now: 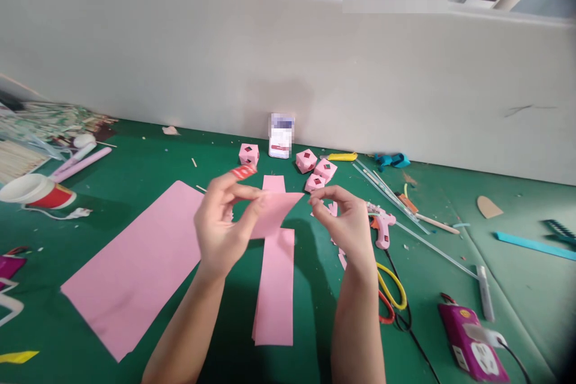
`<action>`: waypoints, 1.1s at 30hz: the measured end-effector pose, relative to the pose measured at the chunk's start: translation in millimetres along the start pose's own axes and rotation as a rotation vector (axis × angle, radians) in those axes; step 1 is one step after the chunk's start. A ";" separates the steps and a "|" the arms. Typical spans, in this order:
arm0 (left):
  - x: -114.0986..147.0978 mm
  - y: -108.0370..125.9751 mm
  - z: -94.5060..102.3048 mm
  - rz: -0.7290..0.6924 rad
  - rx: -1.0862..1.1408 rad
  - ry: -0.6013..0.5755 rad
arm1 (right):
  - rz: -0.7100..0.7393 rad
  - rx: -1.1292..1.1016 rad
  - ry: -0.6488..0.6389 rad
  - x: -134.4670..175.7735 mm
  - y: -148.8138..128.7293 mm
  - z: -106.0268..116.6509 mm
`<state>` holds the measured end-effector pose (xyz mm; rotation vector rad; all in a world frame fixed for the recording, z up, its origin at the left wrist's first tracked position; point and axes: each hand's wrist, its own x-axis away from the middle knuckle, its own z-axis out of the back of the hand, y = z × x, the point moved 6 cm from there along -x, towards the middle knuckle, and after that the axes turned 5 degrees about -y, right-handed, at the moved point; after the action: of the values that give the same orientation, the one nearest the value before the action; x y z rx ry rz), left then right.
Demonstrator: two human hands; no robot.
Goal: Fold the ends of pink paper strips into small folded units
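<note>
Left fingers (250, 215) clamped on a pink paper piece (275, 211), smooth, sharp-cornered, right fingers (320, 210) together beside its tip

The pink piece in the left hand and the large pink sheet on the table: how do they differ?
The pink piece is held up between the left hand's thumb and fingers; the large pink sheet lies flat on the green table. The pink piece is also much smaller than the large pink sheet. Both share a similar pink colour.
</note>
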<state>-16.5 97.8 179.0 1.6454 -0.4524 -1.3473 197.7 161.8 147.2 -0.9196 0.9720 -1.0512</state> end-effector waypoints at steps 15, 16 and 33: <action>-0.2 -6.4 -8.6 0.098 0.113 -0.064 | 0.145 -0.209 0.031 7.0 -22.1 -18.0; -0.6 -8.1 -9.5 0.112 0.098 -0.087 | 0.150 -0.201 0.038 7.1 -22.0 -17.3; 1.9 -12.4 -23.5 0.074 -0.043 -0.343 | 0.252 -0.080 -0.058 10.9 -45.1 -36.0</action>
<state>2.1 112.4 166.9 1.3510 -0.6727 -1.5780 154.0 135.7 176.5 -0.8624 1.0569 -0.7741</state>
